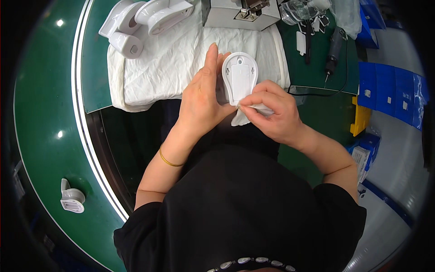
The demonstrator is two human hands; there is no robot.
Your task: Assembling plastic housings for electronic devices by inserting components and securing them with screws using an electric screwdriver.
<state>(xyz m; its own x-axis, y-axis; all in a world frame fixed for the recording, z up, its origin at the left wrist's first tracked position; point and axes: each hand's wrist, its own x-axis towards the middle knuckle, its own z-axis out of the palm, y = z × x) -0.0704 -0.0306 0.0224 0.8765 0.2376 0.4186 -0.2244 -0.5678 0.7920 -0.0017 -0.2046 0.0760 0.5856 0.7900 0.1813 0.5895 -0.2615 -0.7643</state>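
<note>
In front of my chest, my left hand (199, 99) grips a white, rounded plastic housing (240, 81), tapered toward its lower end. Its recessed face, with a rectangular panel and a round hole above it, is turned up toward me. The left thumb lies along the lower edge, and the other fingers are partly hidden behind the part. My right hand (277, 113) pinches a small white cloth (240, 119) between thumb and fingers and presses it to the housing's lower right corner. Part of the cloth bunches in the right palm.
A white cloth cover (158, 72) lies over the green bench. Several white plastic housings (156, 16) stand at its far left, a metal box (222, 16) at the back. On the right are an electric screwdriver (334, 52) and blue bins (389, 90). Another housing (72, 199) sits on the green surface at left.
</note>
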